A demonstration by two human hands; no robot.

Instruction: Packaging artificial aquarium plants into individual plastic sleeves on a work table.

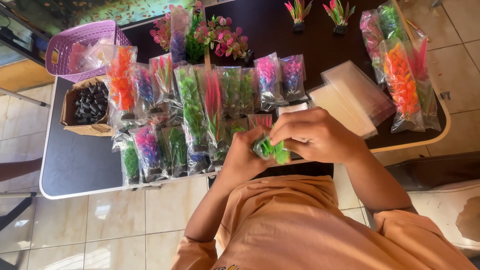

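Above table edge point(75, 192) | both hands pinch spiky green plastic plant point(272, 149) | left hand point(245, 152), right hand point(312, 135) | seemingly bagged

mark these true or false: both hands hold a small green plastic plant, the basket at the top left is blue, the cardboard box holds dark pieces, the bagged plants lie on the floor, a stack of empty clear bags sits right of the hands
1. Both hands hold a small green plastic plant. True: the left hand and the right hand close around the green plastic plant.
2. The basket at the top left is blue. False: the basket is purple.
3. The cardboard box holds dark pieces. True: the cardboard box is filled with small dark pieces.
4. The bagged plants lie on the floor. False: the bagged plants lie in rows on the dark table.
5. A stack of empty clear bags sits right of the hands. True: the clear bags lie on the table there.
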